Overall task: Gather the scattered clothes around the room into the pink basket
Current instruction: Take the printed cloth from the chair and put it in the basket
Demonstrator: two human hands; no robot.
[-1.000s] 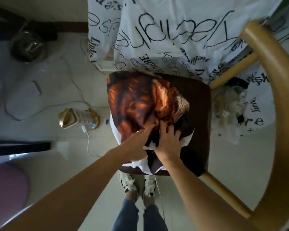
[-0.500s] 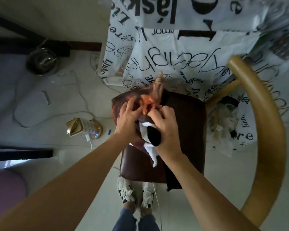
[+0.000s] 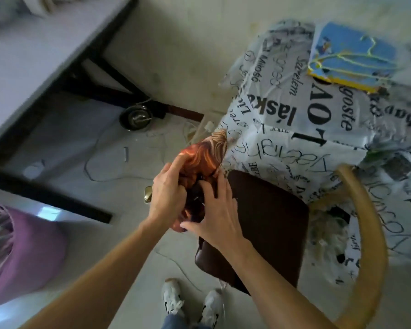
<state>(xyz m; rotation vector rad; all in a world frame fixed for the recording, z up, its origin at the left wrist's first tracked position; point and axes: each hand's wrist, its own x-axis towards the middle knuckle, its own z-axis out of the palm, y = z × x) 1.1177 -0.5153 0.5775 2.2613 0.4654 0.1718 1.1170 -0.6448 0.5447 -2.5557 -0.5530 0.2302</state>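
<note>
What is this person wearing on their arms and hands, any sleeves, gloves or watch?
No gloves, no watch: the left hand and right hand are bare, and both forearms show no sleeves. Lower down are blue jeans and white sneakers.

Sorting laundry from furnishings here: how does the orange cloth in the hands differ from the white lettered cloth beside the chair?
The orange cloth is swirled orange and brown; the white cloth carries black lettering. The orange cloth is bunched small between the left hand and right hand; the white cloth hangs spread wide over furniture. Both are soft fabric.
</note>
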